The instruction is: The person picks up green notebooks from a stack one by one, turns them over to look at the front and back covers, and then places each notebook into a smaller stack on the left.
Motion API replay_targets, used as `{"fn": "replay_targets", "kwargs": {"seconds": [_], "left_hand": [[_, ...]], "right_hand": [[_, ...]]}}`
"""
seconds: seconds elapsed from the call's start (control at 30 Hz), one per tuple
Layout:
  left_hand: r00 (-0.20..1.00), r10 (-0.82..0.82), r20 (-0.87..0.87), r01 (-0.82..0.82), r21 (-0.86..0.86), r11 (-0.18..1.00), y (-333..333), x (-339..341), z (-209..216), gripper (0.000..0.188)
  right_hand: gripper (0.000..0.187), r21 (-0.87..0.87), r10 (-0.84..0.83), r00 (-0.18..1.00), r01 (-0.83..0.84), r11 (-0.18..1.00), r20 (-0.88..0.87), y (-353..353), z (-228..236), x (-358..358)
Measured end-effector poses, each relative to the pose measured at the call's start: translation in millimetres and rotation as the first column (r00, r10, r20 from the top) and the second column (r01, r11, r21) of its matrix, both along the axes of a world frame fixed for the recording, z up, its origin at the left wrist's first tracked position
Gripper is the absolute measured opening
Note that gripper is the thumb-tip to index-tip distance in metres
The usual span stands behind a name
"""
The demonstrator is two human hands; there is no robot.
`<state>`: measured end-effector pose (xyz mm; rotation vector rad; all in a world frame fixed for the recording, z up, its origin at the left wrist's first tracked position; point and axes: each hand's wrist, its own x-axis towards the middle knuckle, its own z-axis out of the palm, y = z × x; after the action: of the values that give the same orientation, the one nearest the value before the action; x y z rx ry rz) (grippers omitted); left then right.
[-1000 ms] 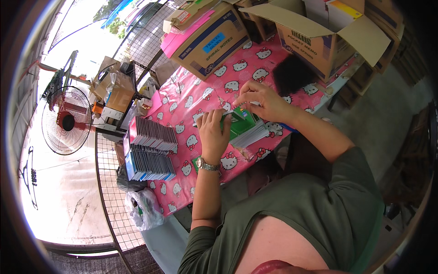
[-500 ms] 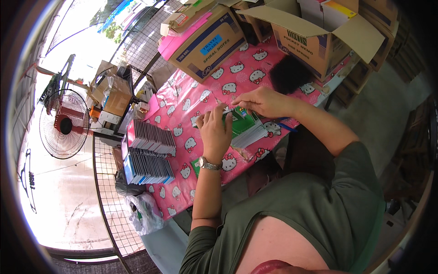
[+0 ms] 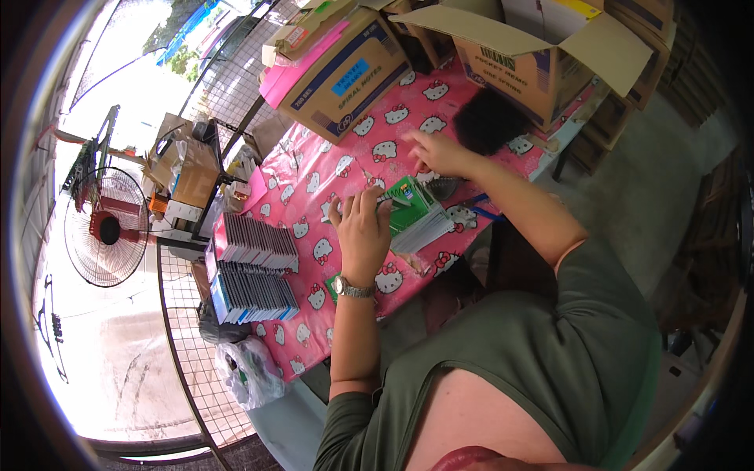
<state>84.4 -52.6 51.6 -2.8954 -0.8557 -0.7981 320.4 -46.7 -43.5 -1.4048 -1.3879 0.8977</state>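
A stack of small spiral notebooks with green covers (image 3: pixel 414 216) lies on the pink patterned tablecloth (image 3: pixel 310 271) in front of me. My left hand (image 3: pixel 363 235), with a metal-banded watch on its wrist, rests at the left side of the stack, fingers apart and bent over its edge. Above the far right of the stack is my right hand (image 3: pixel 441 152), lifted off the covers. Its index finger stretches out to the left, the other fingers bend under, and no object shows in it. Part of another green cover (image 3: pixel 332 289) peeks out beside my left wrist.
Two rows of stacked notebooks (image 3: pixel 253 271) stand at the left. Cardboard boxes (image 3: pixel 342 78) line the far side, one of them open (image 3: pixel 510 74). A black fuzzy-looking thing (image 3: pixel 491 122) and a blue-handled tool (image 3: pixel 485 212) lie right. A fan (image 3: pixel 107 228) stands beyond the mesh.
My right hand has risen away from the green notebooks toward the far side. My left hand stays at the stack's left side. The whole view has shifted slightly.
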Motion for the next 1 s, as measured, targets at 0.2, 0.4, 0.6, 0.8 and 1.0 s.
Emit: {"fn": "replay_targets", "kwargs": {"seconds": [0.2,0.4,0.6,0.8,1.0], "left_hand": [[0.999,0.01,-0.036,-0.01,-0.002,1.0,1,-6,-2,0.021],[0.978,0.181,0.1,-0.176,-0.06,0.983,6,-16,-9,0.03],[0.985,0.059,0.162,-0.047,-0.076,0.996,15,-7,-7,0.032],[0.982,0.013,0.19,0.01,-0.12,0.993,19,0,-5,0.033],[0.987,-0.009,0.159,0.03,-0.129,0.991,20,0,-1,0.035]], "right_hand": [[0.045,0.184,-0.191,0.466,0.06,0.981,0.864,3,-178,-25],[0.035,-0.265,0.32,0.632,-0.184,0.947,0.706,40,-64,25],[0.032,0.175,0.666,0.655,-0.653,0.736,-0.356,11,97,18],[0.045,0.192,0.682,0.454,-0.735,0.651,-0.573,-3,119,14],[0.041,0.022,0.743,0.644,-0.753,0.658,-0.183,11,112,16]]}}
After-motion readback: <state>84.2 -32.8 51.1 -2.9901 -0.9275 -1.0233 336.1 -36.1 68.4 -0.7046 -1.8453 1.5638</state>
